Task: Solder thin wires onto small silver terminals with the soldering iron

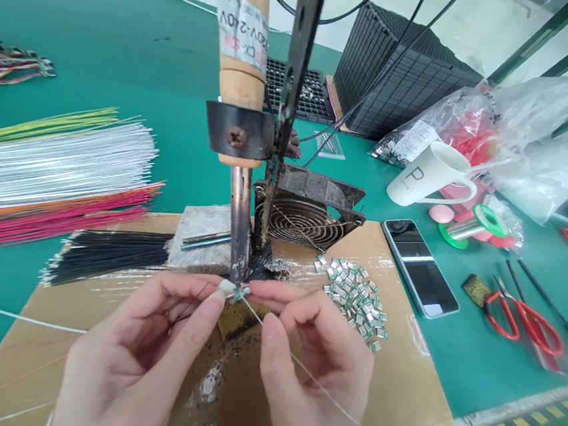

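My left hand (141, 340) pinches a tiny silver-and-green electronic part (239, 293) between thumb and forefinger, and a thin dark wire (190, 306) runs back from it past the fingers. My right hand (320, 357) holds a thin white wire (311, 374), whose end reaches the tiny part. Just above the part, the metal shaft of a wooden-handled soldering iron (239, 222) points down, almost touching it. Under my fingers lies a scorched yellow sponge (238, 320). A pile of small metal parts (353, 299) lies on the cardboard sheet (401, 378) to the right of my right hand.
Bundles of cut wire (56, 178) lie left of the cardboard. Behind the iron stands a wire-guarded fan (304, 215). To the right are a phone (419, 269), a white mug (428, 175), a solder spool (473, 226) and red-handled scissors (525, 320). Plastic bags (541, 147) and a black crate (402, 74) stand behind.
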`<state>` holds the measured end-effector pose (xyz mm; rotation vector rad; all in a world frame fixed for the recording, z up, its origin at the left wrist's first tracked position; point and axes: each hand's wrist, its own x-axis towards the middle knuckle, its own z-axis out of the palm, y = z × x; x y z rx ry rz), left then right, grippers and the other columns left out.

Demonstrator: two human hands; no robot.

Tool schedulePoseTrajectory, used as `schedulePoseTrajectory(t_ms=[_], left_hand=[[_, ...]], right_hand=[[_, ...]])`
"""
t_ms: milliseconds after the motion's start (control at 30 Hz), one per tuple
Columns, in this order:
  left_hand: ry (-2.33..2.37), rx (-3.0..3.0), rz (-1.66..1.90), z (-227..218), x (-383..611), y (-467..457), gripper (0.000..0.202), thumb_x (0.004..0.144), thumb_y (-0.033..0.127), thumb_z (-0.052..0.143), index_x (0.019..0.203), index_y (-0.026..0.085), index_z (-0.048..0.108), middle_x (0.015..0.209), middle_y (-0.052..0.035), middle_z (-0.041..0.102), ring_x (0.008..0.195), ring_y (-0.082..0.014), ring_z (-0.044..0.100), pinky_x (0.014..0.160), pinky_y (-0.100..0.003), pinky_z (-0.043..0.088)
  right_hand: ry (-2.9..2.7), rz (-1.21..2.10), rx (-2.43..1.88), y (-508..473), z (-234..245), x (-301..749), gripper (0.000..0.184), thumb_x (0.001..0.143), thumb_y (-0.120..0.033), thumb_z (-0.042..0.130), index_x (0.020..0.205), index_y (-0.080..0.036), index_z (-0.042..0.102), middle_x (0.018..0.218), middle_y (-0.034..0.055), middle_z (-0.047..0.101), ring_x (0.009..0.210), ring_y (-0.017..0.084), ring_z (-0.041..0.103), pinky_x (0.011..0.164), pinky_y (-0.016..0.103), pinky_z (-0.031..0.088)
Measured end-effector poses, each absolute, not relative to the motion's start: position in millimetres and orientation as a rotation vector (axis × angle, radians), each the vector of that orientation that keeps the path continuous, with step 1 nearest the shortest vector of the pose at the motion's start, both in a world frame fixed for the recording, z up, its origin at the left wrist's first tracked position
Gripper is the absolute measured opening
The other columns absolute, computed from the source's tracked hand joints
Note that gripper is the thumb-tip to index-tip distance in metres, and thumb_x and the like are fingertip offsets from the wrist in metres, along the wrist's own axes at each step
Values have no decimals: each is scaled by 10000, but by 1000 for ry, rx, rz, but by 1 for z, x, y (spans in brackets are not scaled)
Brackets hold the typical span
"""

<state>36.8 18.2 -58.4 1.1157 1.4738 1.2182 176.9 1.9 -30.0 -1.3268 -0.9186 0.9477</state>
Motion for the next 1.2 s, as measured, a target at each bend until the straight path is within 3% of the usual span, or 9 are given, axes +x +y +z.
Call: schedulePoseTrajectory(t_ms=[100,300,533,800,1033,1200], left_hand=[[1521,1132,1216,-59,36,19,223,786,328,830,973,287,715,967,19,730,821,-137,748,719,-134,620],[1588,1151,1253,-50,43,30,335,695,496,836,874,223,759,808,-50,766,757,-242,763,605,-263,651],[1593,1215,1264,-45,46,34,335,666,515,845,830,235,761,779,-46,767,766,-254,777,607,-268,655],[1579,1305,1244,-50,42,22,150,816,366,800,913,313,699,946,61,749,795,-96,770,735,-86,608],[1591,1319,1252,-48,40,20,144,829,357,798,931,305,711,965,58,731,832,-74,762,782,-54,584],[1589,1307,1318,-49,43,19,141,830,380,790,914,302,708,961,57,726,805,-80,760,734,-70,598]], right_hand=[[-937,921,-1328,2,-32,177,211,819,-55,660,726,-235,602,1071,37,796,969,253,753,943,475,597],[-950,896,-1317,1,-32,178,205,820,-57,660,741,-240,610,1068,45,796,973,256,756,933,456,602],[-952,879,-1347,0,-31,176,219,813,-47,656,742,-245,596,1068,34,801,971,259,754,933,452,587],[-936,872,-1334,1,-31,174,208,812,-61,664,738,-246,605,1057,31,801,971,260,758,939,457,593],[-935,849,-1335,1,-30,173,219,808,-55,646,748,-260,596,1064,-7,803,964,256,756,935,486,598],[-939,823,-1341,1,-31,172,208,804,-64,633,741,-257,588,1056,-9,806,957,250,755,921,471,604]])
